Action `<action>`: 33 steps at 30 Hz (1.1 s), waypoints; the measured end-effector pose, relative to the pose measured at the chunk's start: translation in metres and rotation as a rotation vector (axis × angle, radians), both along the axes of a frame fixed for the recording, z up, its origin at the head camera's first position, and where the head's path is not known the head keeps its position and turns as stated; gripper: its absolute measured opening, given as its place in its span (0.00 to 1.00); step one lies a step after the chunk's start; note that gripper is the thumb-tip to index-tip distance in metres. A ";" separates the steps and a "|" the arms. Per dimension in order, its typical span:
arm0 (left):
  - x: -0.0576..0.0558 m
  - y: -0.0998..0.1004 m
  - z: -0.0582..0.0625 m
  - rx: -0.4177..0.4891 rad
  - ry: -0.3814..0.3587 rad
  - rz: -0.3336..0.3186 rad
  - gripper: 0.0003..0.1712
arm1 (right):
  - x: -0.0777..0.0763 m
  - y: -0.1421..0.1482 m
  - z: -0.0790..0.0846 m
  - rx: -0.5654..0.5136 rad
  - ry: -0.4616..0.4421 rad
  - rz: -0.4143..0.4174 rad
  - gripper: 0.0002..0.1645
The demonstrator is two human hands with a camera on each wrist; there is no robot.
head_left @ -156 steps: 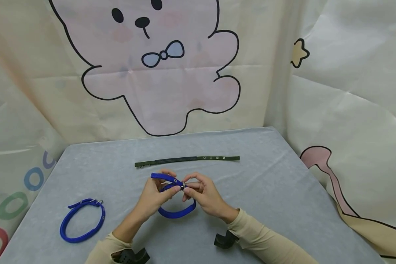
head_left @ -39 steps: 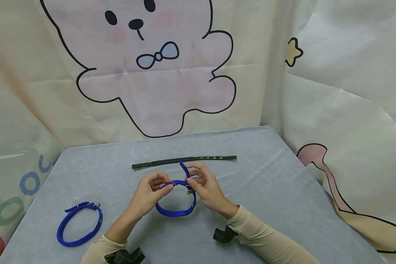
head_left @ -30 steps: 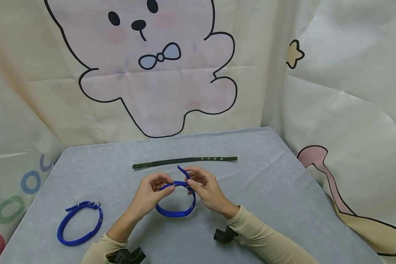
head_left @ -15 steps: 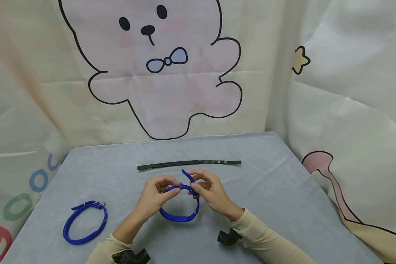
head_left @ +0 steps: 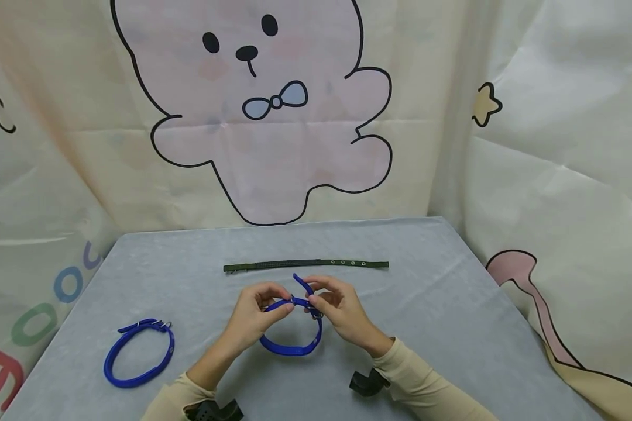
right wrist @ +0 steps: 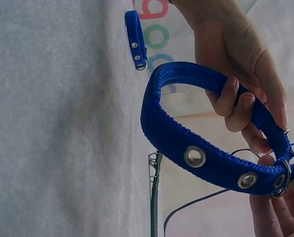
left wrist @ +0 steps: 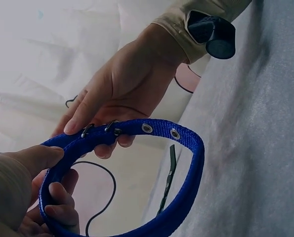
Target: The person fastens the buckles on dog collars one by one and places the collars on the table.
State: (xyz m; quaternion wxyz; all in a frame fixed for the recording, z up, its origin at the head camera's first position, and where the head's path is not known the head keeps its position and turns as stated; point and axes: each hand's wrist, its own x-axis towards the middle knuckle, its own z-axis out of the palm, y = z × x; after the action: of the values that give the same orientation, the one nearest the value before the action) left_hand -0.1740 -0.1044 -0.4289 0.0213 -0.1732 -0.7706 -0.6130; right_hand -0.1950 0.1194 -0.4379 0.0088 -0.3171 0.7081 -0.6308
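Observation:
A blue pet collar (head_left: pixel 292 351) with metal eyelets is bent into a closed loop above the table. My left hand (head_left: pixel 253 311) pinches the band on its left side, thumb in front, near a small metal ring. My right hand (head_left: pixel 342 307) pinches it at the buckle (right wrist: pixel 285 178) on the other side. The collar's loose tail (head_left: pixel 302 283) sticks up beside my right fingers. In the left wrist view, the right thumb presses close to the metal fittings (left wrist: pixel 112 126), and the left thumb lies along the band.
On the grey table (head_left: pixel 453 327) at the left lies a second blue collar (head_left: pixel 131 383), buckled into a loop. A dark green collar (head_left: pixel 305 264) lies stretched out flat behind my hands. Printed curtains (head_left: pixel 316 146) stand behind the table and at both sides.
The collar's tail, which pointed left by my left hand about five seconds ago, now stands up at my right fingers. Over the last second my grip stays nearly the same while the view shifts.

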 end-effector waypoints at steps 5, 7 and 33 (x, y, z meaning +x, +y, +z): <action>0.000 0.001 -0.002 -0.007 0.002 0.014 0.08 | 0.001 -0.001 0.000 0.018 -0.008 0.004 0.19; -0.001 0.001 -0.002 -0.010 0.007 0.021 0.07 | 0.001 -0.001 0.000 0.027 -0.019 0.007 0.18; 0.003 -0.001 0.001 -0.270 0.146 -0.220 0.18 | 0.002 0.001 0.006 0.008 0.068 -0.035 0.14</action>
State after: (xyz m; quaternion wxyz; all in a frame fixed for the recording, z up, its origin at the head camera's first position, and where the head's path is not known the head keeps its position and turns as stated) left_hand -0.1714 -0.1055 -0.4279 -0.0136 -0.3018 -0.8186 -0.4884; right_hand -0.1928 0.1206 -0.4315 -0.0251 -0.3259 0.7159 -0.6170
